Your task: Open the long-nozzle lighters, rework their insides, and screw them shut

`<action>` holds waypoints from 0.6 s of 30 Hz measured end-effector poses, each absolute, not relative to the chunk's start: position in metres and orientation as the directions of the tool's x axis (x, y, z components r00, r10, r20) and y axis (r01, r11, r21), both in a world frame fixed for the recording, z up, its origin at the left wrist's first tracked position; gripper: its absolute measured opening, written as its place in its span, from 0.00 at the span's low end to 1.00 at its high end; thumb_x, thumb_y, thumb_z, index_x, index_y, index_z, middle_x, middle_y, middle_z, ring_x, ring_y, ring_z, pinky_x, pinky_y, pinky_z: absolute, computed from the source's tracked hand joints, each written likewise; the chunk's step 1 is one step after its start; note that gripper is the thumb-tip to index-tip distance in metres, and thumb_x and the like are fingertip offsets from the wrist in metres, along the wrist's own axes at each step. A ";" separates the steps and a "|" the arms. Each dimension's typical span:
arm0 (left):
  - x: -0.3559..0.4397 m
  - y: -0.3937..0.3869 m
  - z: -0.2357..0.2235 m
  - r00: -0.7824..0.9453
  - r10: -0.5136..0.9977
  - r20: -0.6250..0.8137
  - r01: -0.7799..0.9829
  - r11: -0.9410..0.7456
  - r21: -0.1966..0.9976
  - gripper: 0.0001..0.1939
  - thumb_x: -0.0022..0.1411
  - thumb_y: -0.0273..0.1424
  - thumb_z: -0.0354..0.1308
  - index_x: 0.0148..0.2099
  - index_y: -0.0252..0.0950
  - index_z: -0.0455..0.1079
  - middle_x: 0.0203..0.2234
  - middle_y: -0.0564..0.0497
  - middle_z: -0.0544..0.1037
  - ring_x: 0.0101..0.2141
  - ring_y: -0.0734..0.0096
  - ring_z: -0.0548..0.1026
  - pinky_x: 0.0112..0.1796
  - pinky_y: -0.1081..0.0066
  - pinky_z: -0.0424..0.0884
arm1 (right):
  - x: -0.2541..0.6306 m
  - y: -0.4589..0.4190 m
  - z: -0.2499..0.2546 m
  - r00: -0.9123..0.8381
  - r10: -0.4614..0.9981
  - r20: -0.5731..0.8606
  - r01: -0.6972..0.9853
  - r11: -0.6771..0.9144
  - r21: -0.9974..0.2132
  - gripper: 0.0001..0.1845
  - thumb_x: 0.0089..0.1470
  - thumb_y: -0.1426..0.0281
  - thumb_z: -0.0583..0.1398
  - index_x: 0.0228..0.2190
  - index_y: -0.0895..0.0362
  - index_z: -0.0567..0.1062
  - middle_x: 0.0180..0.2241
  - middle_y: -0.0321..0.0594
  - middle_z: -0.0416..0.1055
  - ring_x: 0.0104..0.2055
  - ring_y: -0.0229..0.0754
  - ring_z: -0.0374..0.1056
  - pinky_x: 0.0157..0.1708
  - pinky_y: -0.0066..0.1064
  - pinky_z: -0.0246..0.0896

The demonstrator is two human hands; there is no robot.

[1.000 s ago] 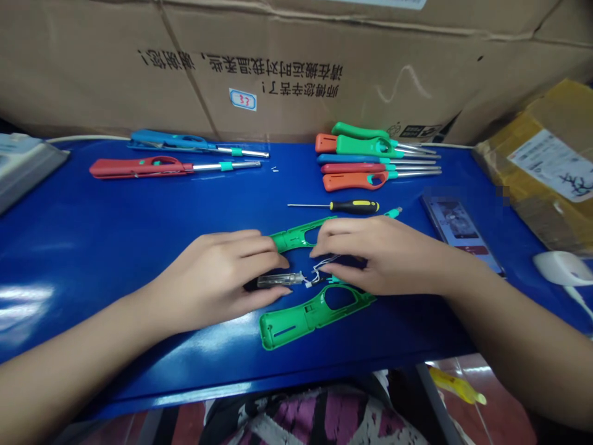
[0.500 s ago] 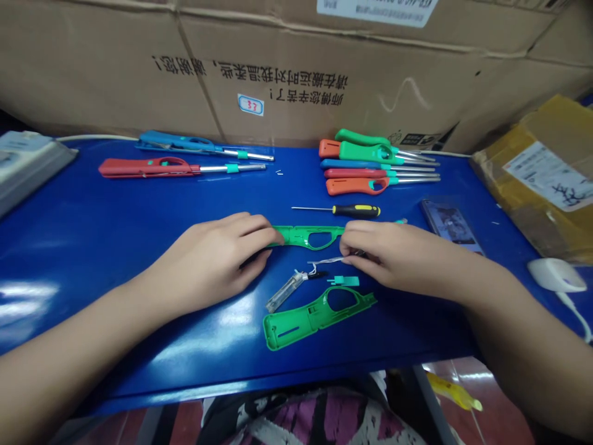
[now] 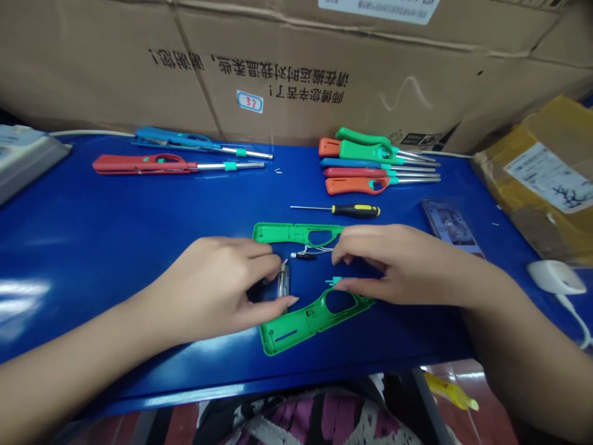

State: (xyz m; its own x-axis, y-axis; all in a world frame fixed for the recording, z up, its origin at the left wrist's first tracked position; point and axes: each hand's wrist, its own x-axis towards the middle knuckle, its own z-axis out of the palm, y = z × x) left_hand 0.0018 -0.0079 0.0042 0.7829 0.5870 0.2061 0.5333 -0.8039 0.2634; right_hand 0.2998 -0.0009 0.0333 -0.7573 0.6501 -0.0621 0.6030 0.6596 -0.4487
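Observation:
My left hand (image 3: 227, 287) has its thumb and index finger closed on the two ends of a small clear fuel tank (image 3: 283, 283). My right hand (image 3: 393, 262) is open, thumb apart from the curled fingers. Its thumb tip covers part of a turquoise trigger (image 3: 332, 281); the fingertips are by thin white wires (image 3: 319, 250). A small black igniter piece (image 3: 304, 255) lies at the wires' left end. Beyond the hands rests one green lighter shell half (image 3: 278, 233), partly behind my right hand. The other green shell half (image 3: 291, 329) lies hollow side up, nearer me.
A black and yellow screwdriver (image 3: 356, 211) lies behind the shells. Several long lighters (image 3: 356, 185) are grouped at back right. A red lighter (image 3: 143, 165) and a blue lighter (image 3: 176, 139) lie back left. A phone (image 3: 451, 225) and a taped box (image 3: 542, 179) are to the right.
My left hand went from the tank to the far shell half, then back to the tank, which is now turned. My right hand's thumb and fingers have parted, and its thumb has come to the trigger.

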 end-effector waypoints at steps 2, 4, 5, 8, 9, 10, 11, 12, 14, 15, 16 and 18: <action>0.003 -0.009 0.002 0.776 0.606 0.174 0.545 -0.783 0.300 0.15 0.71 0.42 0.59 0.34 0.39 0.70 0.25 0.54 0.75 0.24 0.69 0.73 0.25 0.67 0.62 | 0.299 -0.001 0.033 -0.771 0.627 -0.111 0.602 0.662 -0.445 0.09 0.69 0.62 0.60 0.43 0.53 0.77 0.41 0.37 0.78 0.39 0.39 0.71 0.36 0.32 0.60; 0.002 -0.008 0.001 0.757 0.634 0.158 0.567 -0.758 0.324 0.11 0.70 0.38 0.58 0.35 0.39 0.70 0.25 0.55 0.75 0.23 0.69 0.72 0.25 0.67 0.62 | 0.298 -0.001 0.031 -0.770 0.626 -0.121 0.606 0.661 -0.443 0.09 0.70 0.66 0.57 0.39 0.54 0.77 0.38 0.36 0.77 0.37 0.38 0.71 0.35 0.32 0.59; 0.002 -0.007 0.001 0.750 0.643 0.155 0.578 -0.751 0.320 0.11 0.69 0.37 0.57 0.35 0.39 0.71 0.25 0.54 0.75 0.23 0.69 0.72 0.24 0.67 0.62 | 0.298 0.000 0.029 -0.767 0.631 -0.114 0.609 0.660 -0.440 0.11 0.71 0.67 0.56 0.37 0.54 0.77 0.37 0.36 0.77 0.36 0.38 0.71 0.35 0.32 0.58; -0.002 -0.004 0.006 0.746 0.646 0.163 0.602 -0.758 0.249 0.09 0.68 0.37 0.56 0.36 0.40 0.72 0.26 0.53 0.76 0.23 0.67 0.72 0.23 0.67 0.62 | 0.298 0.003 0.025 -0.742 0.667 -0.071 0.634 0.663 -0.398 0.13 0.71 0.67 0.56 0.36 0.55 0.77 0.36 0.37 0.78 0.36 0.40 0.71 0.35 0.32 0.58; -0.003 -0.003 0.008 0.749 0.639 0.176 0.607 -0.768 0.204 0.09 0.68 0.37 0.55 0.38 0.40 0.73 0.27 0.52 0.77 0.24 0.66 0.74 0.24 0.66 0.63 | 0.298 0.004 0.024 -0.729 0.683 -0.056 0.649 0.662 -0.374 0.12 0.71 0.67 0.56 0.37 0.55 0.78 0.37 0.37 0.78 0.37 0.40 0.72 0.35 0.33 0.58; -0.004 -0.003 0.010 0.750 0.632 0.196 0.612 -0.775 0.156 0.10 0.69 0.36 0.54 0.40 0.40 0.74 0.29 0.51 0.78 0.26 0.63 0.75 0.25 0.65 0.65 | 0.298 0.004 0.024 -0.714 0.699 -0.040 0.665 0.660 -0.349 0.12 0.71 0.67 0.56 0.37 0.55 0.78 0.38 0.38 0.79 0.38 0.41 0.73 0.35 0.33 0.58; -0.004 -0.003 0.012 0.751 0.622 0.223 0.614 -0.781 0.114 0.10 0.69 0.36 0.53 0.42 0.40 0.74 0.31 0.49 0.79 0.29 0.61 0.77 0.26 0.64 0.67 | 0.299 0.005 0.023 -0.700 0.713 -0.026 0.681 0.657 -0.325 0.12 0.70 0.67 0.56 0.38 0.55 0.78 0.38 0.38 0.80 0.38 0.42 0.73 0.35 0.33 0.58; -0.004 -0.004 0.014 0.751 0.610 0.251 0.609 -0.788 0.090 0.11 0.70 0.37 0.52 0.44 0.39 0.74 0.34 0.48 0.80 0.31 0.59 0.78 0.27 0.63 0.68 | 0.299 0.005 0.023 -0.691 0.722 -0.015 0.691 0.654 -0.309 0.11 0.70 0.67 0.57 0.38 0.54 0.79 0.38 0.38 0.80 0.38 0.42 0.73 0.34 0.33 0.58; -0.002 -0.008 0.017 0.774 0.566 0.283 0.561 -0.821 0.107 0.12 0.70 0.40 0.54 0.46 0.39 0.74 0.36 0.47 0.81 0.34 0.59 0.78 0.30 0.62 0.71 | 0.300 0.005 0.024 -0.696 0.717 -0.014 0.686 0.660 -0.304 0.10 0.69 0.64 0.59 0.39 0.54 0.79 0.38 0.38 0.80 0.36 0.41 0.73 0.34 0.32 0.58; -0.001 -0.010 0.017 0.795 0.535 0.285 0.520 -0.844 0.132 0.14 0.70 0.43 0.56 0.45 0.39 0.74 0.37 0.47 0.81 0.34 0.59 0.78 0.31 0.62 0.73 | 0.300 0.004 0.025 -0.709 0.705 -0.026 0.675 0.668 -0.313 0.09 0.68 0.63 0.60 0.40 0.54 0.79 0.38 0.38 0.80 0.37 0.41 0.73 0.34 0.32 0.58; 0.001 -0.013 0.017 0.823 0.496 0.276 0.469 -0.868 0.162 0.16 0.70 0.46 0.57 0.44 0.38 0.74 0.37 0.46 0.81 0.34 0.59 0.78 0.31 0.61 0.74 | 0.301 0.004 0.026 -0.724 0.688 -0.047 0.663 0.676 -0.323 0.09 0.68 0.62 0.61 0.41 0.53 0.79 0.39 0.38 0.80 0.37 0.41 0.73 0.34 0.32 0.59; 0.004 -0.018 0.014 0.866 0.431 0.251 0.396 -0.900 0.181 0.19 0.69 0.49 0.60 0.44 0.37 0.75 0.37 0.45 0.81 0.34 0.57 0.78 0.31 0.59 0.74 | 0.302 0.004 0.027 -0.747 0.657 -0.098 0.645 0.683 -0.343 0.08 0.67 0.62 0.63 0.41 0.53 0.78 0.40 0.37 0.80 0.38 0.41 0.73 0.35 0.32 0.59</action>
State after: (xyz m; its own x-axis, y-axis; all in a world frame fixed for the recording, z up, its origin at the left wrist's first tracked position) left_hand 0.0038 -0.0176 0.0142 0.8664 0.4315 0.2513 0.3957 -0.9003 0.1814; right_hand 0.3023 0.0044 0.0266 -0.7475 0.6570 -0.0981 0.6451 0.6826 -0.3434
